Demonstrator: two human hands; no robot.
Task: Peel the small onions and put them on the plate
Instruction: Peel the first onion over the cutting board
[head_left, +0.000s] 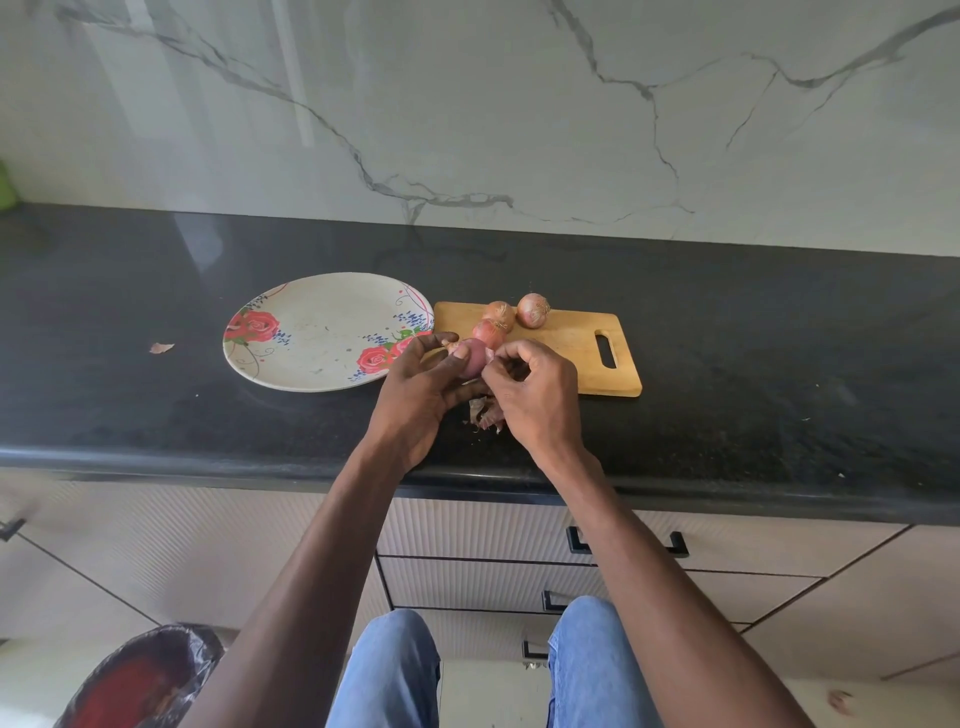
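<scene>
My left hand (415, 387) grips a small pink onion (471, 358) above the counter, just in front of the wooden cutting board (576, 348). My right hand (535, 389) pinches the skin at the onion's right side. Three unpeeled small onions lie on the board's far left part: one (533, 310) at the back, one (500, 315) beside it, one (488, 332) nearer my hands. The flowered plate (311, 332) sits left of the board with no onion on it. Loose peels (485, 413) lie on the counter under my hands.
The black counter (753, 395) runs the width of the view, with a marble wall behind. A stray peel (161, 347) lies left of the plate. Below the counter are drawers (488, 535), and a bin lined with a black bag (145, 680) stands at the lower left.
</scene>
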